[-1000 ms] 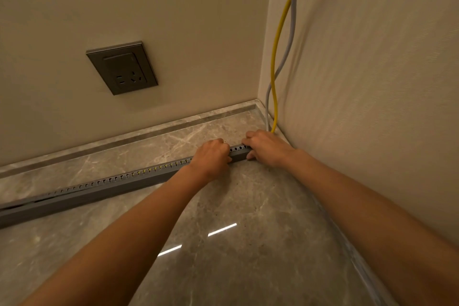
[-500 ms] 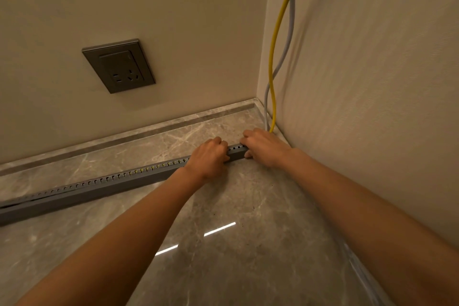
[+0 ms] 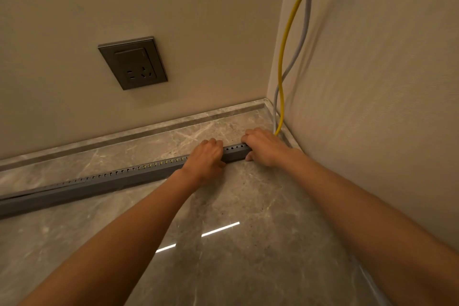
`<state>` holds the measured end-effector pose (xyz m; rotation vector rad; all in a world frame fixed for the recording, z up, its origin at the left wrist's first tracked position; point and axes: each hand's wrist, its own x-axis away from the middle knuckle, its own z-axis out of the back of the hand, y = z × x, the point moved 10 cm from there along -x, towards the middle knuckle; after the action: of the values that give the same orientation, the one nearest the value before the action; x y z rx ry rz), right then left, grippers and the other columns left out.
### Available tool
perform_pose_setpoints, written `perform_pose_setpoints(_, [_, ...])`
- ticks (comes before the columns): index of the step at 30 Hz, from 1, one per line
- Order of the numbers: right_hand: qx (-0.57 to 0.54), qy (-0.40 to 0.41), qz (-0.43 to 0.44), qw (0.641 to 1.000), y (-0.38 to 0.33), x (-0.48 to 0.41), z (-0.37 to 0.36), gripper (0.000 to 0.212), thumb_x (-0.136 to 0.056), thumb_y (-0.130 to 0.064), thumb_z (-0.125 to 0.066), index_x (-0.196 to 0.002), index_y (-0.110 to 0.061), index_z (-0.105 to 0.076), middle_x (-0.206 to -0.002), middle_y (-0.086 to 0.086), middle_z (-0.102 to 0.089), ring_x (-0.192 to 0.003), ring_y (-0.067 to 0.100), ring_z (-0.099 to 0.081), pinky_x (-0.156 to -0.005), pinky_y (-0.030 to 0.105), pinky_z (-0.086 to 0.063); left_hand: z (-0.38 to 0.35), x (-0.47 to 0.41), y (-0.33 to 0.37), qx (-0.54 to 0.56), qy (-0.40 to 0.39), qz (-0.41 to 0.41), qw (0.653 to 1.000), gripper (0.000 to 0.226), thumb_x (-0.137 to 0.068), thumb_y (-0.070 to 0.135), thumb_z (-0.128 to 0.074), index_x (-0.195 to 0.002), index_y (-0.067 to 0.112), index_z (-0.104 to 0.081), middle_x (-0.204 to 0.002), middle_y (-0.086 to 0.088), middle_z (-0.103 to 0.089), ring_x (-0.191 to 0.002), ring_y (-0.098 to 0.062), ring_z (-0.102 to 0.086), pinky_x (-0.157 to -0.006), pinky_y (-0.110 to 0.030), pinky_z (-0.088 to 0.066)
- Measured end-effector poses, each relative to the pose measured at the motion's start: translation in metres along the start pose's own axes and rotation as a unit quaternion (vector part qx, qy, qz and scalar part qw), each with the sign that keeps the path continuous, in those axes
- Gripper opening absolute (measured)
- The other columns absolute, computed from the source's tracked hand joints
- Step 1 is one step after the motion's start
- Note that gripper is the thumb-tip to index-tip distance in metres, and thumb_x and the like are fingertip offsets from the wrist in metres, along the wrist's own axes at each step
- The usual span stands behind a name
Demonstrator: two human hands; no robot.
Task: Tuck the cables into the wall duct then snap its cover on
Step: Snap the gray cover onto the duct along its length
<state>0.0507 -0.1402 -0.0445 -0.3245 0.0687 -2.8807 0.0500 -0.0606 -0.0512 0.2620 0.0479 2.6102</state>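
Note:
A long grey slotted duct lies on the marble floor, running from the left edge toward the corner. Yellow shows through some of its slots. My left hand is curled over the duct near its right end. My right hand grips the very end of the duct, thumb on the near side. A yellow cable and a grey cable hang down the right wall into the corner and vanish behind my right hand. I cannot tell whether a cover is on the duct.
A dark wall socket is set in the back wall above the duct. A marble skirting runs along the wall's foot. The right wall stands close beside my right arm. Polished floor spreads toward me.
Both hands stay on the duct's right end, barely shifting. The view has drifted slightly; nothing was let go.

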Motion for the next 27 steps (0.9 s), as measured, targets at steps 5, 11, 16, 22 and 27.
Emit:
perform_pose_setpoints(5, [-0.013,-0.034,-0.037,0.999,0.002,-0.008,-0.001,0.036,-0.085,-0.018,-0.067,-0.117,-0.005,-0.059,-0.124,0.015,-0.057,-0.114,0.031,-0.054,-0.09,0.039,-0.047,0.004,0.011,-0.032,0.096,0.002,0.028,0.995,0.039,-0.087,0.027,-0.064,-0.118,0.008,-0.053,-0.121,-0.012,-0.054,-0.107,-0.026,-0.053,-0.088,-0.034,-0.046])
perform_pose_setpoints(11, [-0.097,-0.039,-0.009,0.995,-0.046,-0.024,-0.004,0.039,-0.082,-0.024,-0.071,-0.113,-0.004,-0.06,-0.121,0.015,-0.059,-0.11,0.03,-0.055,-0.087,0.036,-0.047,0.0,0.031,-0.085,0.089,-0.063,0.075,0.991,0.04,-0.083,0.025,-0.067,-0.118,0.009,-0.057,-0.117,-0.013,-0.059,-0.101,-0.024,-0.055,-0.085,-0.032,-0.046])
perform_pose_setpoints(16, [-0.085,-0.004,0.028,0.996,-0.08,-0.03,-0.007,0.04,-0.085,-0.024,-0.068,-0.116,-0.003,-0.056,-0.124,0.015,-0.053,-0.115,0.03,-0.049,-0.091,0.037,-0.044,-0.001,0.035,-0.081,0.039,-0.046,0.055,0.997,0.037,-0.086,0.024,-0.061,-0.117,0.006,-0.053,-0.12,-0.015,-0.057,-0.108,-0.029,-0.054,-0.089,-0.035,-0.044])
perform_pose_setpoints(22, [-0.065,0.026,0.021,0.997,-0.069,-0.027,-0.003,0.035,-0.084,-0.024,-0.069,-0.111,-0.003,-0.058,-0.119,0.014,-0.056,-0.109,0.03,-0.053,-0.087,0.037,-0.045,0.002,0.032,-0.065,0.016,0.006,0.033,0.999,0.032,-0.089,0.022,-0.056,-0.116,0.004,-0.051,-0.119,-0.016,-0.058,-0.107,-0.031,-0.054,-0.088,-0.037,-0.044])
perform_pose_setpoints(27, [-0.075,0.023,0.011,0.997,-0.059,-0.024,-0.001,0.039,-0.081,-0.026,-0.071,-0.113,-0.005,-0.062,-0.118,0.013,-0.057,-0.108,0.029,-0.054,-0.088,0.037,-0.046,0.004,0.028,-0.066,0.073,0.019,0.031,0.997,0.038,-0.085,0.025,-0.063,-0.117,0.005,-0.055,-0.117,-0.015,-0.06,-0.106,-0.03,-0.056,-0.087,-0.036,-0.045])
